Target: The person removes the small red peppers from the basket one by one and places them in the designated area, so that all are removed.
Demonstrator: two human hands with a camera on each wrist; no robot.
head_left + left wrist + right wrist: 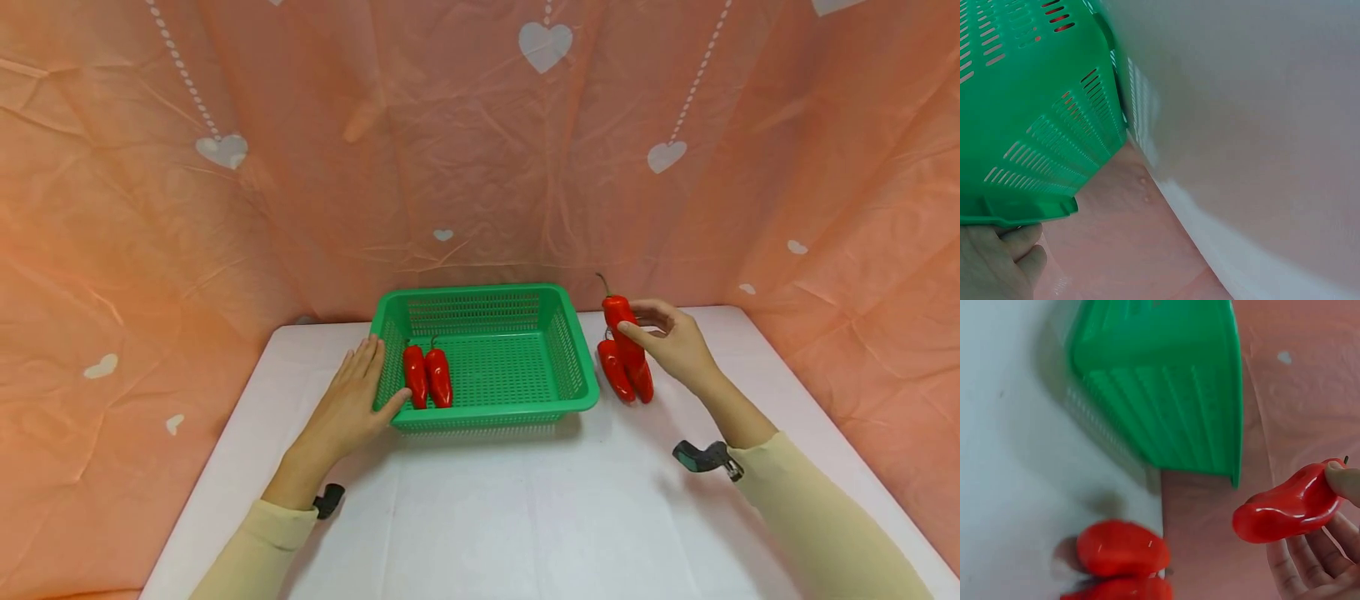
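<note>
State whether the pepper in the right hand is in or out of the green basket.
Out: the right hand holds the pepper to the right of the green basket; the right wrist view also shows it outside.

My left hand [991, 265] contacts the rim [1035, 214] of the green slotted basket [1016, 100] at lower left. Red shows through several slots [1064, 27]. A white surface [1260, 156] extends rightward, adjoining pink cloth [1141, 231] below.

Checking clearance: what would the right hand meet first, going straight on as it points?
Past the red pepper it holds, the right hand would probably meet the green basket near its far right corner, though height is unclear.
</note>
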